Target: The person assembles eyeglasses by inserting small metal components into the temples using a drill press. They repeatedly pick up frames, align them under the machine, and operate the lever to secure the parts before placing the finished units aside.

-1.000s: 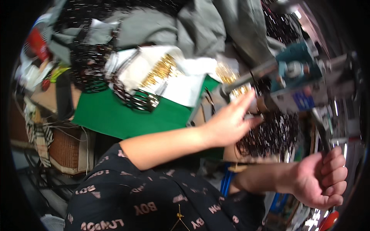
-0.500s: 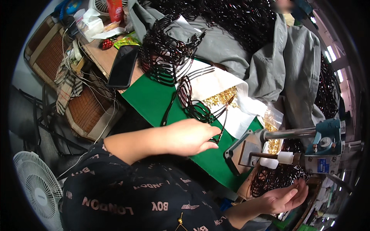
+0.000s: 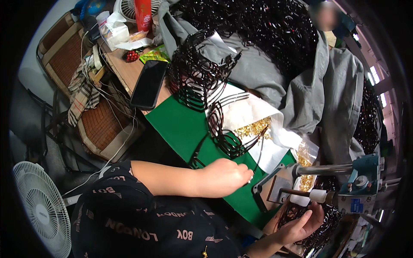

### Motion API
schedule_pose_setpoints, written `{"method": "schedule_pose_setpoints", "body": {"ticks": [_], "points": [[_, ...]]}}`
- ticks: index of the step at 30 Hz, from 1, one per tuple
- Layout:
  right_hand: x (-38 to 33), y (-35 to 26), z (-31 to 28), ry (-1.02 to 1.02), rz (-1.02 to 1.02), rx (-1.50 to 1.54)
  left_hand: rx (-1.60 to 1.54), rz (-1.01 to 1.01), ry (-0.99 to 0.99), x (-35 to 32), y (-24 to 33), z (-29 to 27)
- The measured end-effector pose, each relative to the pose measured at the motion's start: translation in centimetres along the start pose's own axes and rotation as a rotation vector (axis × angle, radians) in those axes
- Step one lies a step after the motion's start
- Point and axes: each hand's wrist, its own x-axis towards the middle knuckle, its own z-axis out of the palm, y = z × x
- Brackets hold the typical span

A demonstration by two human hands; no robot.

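My left hand point(image 3: 228, 177) is over the green mat point(image 3: 174, 124), fingers pinched together. A small shiny piece point(image 3: 249, 180) shows at its fingertips, too small to name. Just beyond the hand lies a pile of thin, glossy, dark-brown looped pieces point(image 3: 226, 139), one thin strip of it reaching toward the fingertips. My right hand point(image 3: 303, 224), palm up and fingers loosely curled apart, is below the hand press point(image 3: 363, 178), with nothing visible in it. Beside it is a heap of dark glossy pieces point(image 3: 329, 225), partly hidden by the hand.
Small gold metal parts point(image 3: 254, 128) lie on white sheeting, with more in a clear bag point(image 3: 306, 151). A larger dark stack point(image 3: 193, 81), a phone point(image 3: 149, 84) and grey cloth point(image 3: 307, 99) are farther back. A fan point(image 3: 41, 213) stands left; another person point(image 3: 328, 19) is beyond.
The view has shifted, so the table sits lower in the picture. My right hand has moved left, closer to the press base. My left hand stays near the same spot on the mat.
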Motion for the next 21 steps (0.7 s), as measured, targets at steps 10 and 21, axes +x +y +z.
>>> {"method": "schedule_pose_setpoints", "body": {"ticks": [10,21], "points": [[-0.2,-1.8,-0.4,0.005,0.033,-0.166,-0.042,0.093,-0.338,7.3,-5.0,-9.6],[1.1,-1.2,8.2,-0.698,0.208,-0.138,-1.240,-0.419,0.930,22.7,-26.6,-15.7]]}}
